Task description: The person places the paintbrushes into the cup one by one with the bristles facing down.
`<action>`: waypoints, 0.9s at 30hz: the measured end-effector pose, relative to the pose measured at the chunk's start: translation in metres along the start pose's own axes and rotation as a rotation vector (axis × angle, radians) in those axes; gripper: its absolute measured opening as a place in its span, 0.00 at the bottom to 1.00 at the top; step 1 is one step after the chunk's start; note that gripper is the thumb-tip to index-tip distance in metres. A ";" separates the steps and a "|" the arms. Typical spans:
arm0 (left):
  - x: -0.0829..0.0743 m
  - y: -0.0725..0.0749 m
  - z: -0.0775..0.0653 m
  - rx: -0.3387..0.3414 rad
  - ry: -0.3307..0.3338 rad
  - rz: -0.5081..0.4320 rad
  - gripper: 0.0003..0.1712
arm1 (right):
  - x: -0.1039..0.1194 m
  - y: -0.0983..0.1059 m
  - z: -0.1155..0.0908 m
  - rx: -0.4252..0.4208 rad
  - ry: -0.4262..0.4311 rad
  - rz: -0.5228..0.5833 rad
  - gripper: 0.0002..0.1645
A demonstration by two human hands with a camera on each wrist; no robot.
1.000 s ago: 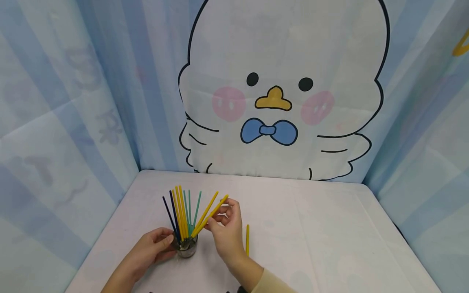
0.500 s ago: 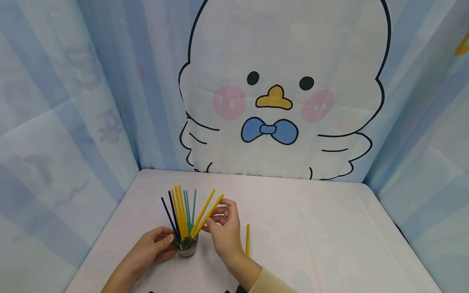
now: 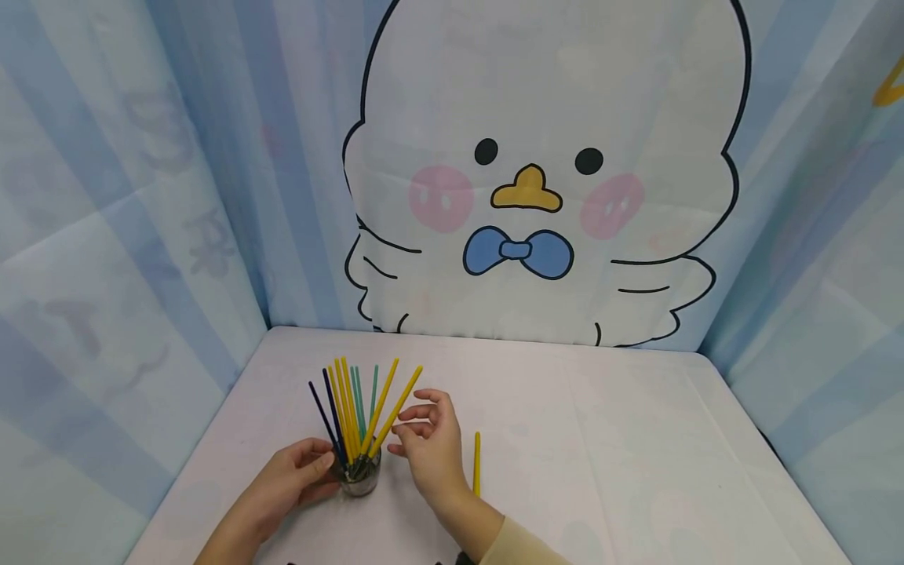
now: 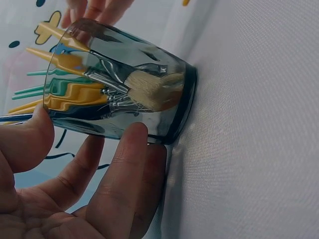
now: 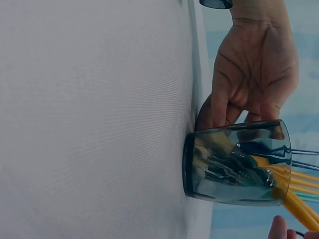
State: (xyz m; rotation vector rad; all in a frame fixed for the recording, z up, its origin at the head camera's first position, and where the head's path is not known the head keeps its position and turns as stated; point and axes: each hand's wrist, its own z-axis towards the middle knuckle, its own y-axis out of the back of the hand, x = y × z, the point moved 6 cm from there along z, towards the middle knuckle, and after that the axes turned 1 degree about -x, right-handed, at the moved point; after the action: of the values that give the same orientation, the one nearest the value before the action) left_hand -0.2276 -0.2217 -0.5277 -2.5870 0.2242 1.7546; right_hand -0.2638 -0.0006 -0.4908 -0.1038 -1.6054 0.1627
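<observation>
A clear, grey-tinted glass (image 3: 361, 486) stands on the table, packed with paintbrushes, bristles down. Their handles are navy (image 3: 332, 408), yellow (image 3: 343, 404) and teal (image 3: 373, 392). My left hand (image 3: 295, 473) grips the glass from the left, thumb at the rim and fingers along its side in the left wrist view. At the right side of the glass is my right hand (image 3: 431, 443), fingers loosely bent, fingertips right by the outermost yellow paintbrush (image 3: 405, 399). That brush leans right against the rim. Through the glass wall, pale bristles (image 4: 152, 90) and metal ferrules show.
Another yellow handle (image 3: 477, 463) lies on the table (image 3: 600, 439) behind my right wrist, partly hidden by it. A striped blue curtain (image 3: 304, 157) with a cartoon bird stands at the back and sides. Something black (image 3: 464, 558) shows near my right sleeve.
The two right-hand yellow paintbrushes have swung left and more upright, and the rightmost teal one also tilts less. My right hand's fingers have loosened from the outer yellow brush. The left hand stays put.
</observation>
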 end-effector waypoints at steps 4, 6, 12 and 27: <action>0.000 0.000 -0.001 0.011 0.002 -0.005 0.24 | -0.002 0.003 -0.001 -0.002 -0.016 -0.001 0.32; 0.000 0.000 -0.001 0.017 -0.001 -0.007 0.24 | -0.002 0.005 -0.002 -0.001 -0.018 0.000 0.32; -0.001 0.000 -0.002 0.037 -0.004 -0.007 0.26 | 0.002 0.010 -0.006 -0.006 -0.021 0.003 0.31; -0.003 0.000 -0.004 0.025 0.006 -0.001 0.26 | 0.004 0.026 -0.009 0.052 -0.068 -0.056 0.37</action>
State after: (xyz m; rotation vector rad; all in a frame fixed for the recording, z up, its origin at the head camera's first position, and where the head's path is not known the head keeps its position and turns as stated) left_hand -0.2254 -0.2214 -0.5232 -2.5752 0.2441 1.7318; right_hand -0.2562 0.0256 -0.4913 -0.0131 -1.6693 0.1655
